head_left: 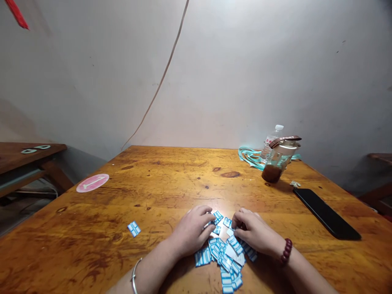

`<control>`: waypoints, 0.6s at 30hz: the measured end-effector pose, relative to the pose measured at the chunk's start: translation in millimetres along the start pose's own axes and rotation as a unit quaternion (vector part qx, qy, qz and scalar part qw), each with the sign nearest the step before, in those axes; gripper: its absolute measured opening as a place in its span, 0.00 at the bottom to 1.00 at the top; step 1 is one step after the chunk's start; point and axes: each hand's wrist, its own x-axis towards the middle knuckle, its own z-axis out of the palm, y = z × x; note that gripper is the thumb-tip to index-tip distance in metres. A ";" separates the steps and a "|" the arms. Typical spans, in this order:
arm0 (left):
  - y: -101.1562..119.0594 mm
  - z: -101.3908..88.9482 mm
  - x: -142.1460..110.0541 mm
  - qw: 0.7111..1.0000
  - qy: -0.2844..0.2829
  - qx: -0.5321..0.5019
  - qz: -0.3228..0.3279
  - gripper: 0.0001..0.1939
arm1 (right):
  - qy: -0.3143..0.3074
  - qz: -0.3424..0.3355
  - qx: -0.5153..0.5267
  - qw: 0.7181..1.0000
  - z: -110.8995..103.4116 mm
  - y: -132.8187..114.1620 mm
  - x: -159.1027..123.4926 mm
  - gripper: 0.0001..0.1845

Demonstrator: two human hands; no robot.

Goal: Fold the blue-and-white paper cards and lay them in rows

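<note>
Wooden table: stretching toward twelve o'clock.
Fingers: left hand curling at the heap's ten o'clock, right hand at its two; gripping, can't tell.
Blue-and-white card heap: overlapping at six o'clock, wanting light fingertip sliding.
Lone card: lying at eight.

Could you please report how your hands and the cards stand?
Left hand and right hand at the cards. Stray card off left. Phone off right, not in the way.

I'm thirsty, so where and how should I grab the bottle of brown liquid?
Probably wrap the fingers around the bottle's body, below the strap, from the near side: the body is roughly cylindrical, and the water bottle stands behind.
</note>
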 end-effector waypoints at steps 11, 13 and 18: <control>1.1 -1.5 1.5 0.998 0.024 -0.052 -0.016 0.10 | -0.015 -0.052 -0.042 0.998 -4.7 -6.2 -3.4 0.11; 0.5 -0.7 1.5 0.998 0.019 -0.051 -0.015 0.10 | -0.003 -0.064 -0.047 0.997 -4.4 -6.6 -4.2 0.10; 5.7 -1.1 0.7 0.999 -0.002 -0.042 0.006 0.10 | -0.002 -0.078 -0.038 0.996 -3.4 -4.5 -4.9 0.08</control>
